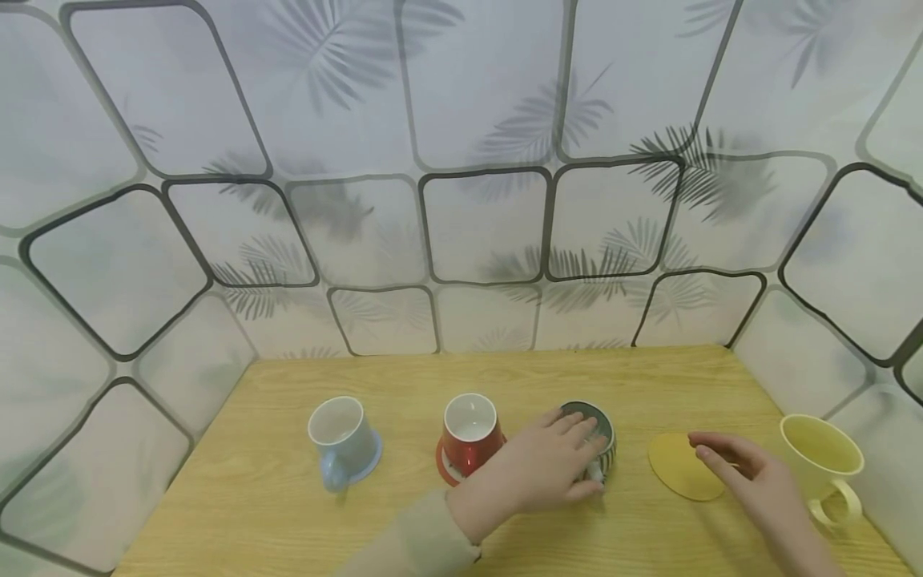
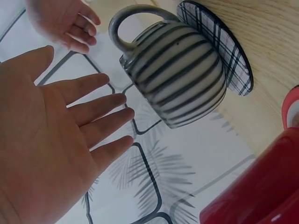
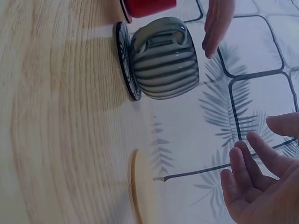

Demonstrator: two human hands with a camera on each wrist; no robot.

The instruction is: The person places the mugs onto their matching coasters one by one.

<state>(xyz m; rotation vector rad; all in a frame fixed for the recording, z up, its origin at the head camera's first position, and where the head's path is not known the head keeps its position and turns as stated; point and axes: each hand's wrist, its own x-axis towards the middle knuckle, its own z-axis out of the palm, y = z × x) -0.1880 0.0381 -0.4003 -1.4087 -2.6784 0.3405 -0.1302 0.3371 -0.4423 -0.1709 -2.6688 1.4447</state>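
My left hand (image 1: 544, 465) hovers over the grey striped mug (image 1: 609, 453), its fingers straight and spread. In the left wrist view a gap shows between that hand and the striped mug (image 2: 175, 70), which stands upright on a plaid coaster (image 2: 231, 53) with a dark edge. Over the right edge of the yellow round coaster (image 1: 678, 469) is my right hand (image 1: 757, 485), fingers loosely bent and holding nothing. Just right of this hand stands the yellow mug (image 1: 822, 453), partly hidden behind it. In the right wrist view the yellow coaster (image 3: 142, 191) bears no mug.
A red mug (image 1: 470, 437) stands on a red-rimmed coaster (image 1: 443, 463), left of the striped mug. Further left, a light blue mug (image 1: 342, 437) sits on a blue coaster (image 1: 373, 458). Patterned walls (image 1: 483, 224) enclose the wooden table (image 1: 404, 377) at the back and sides.
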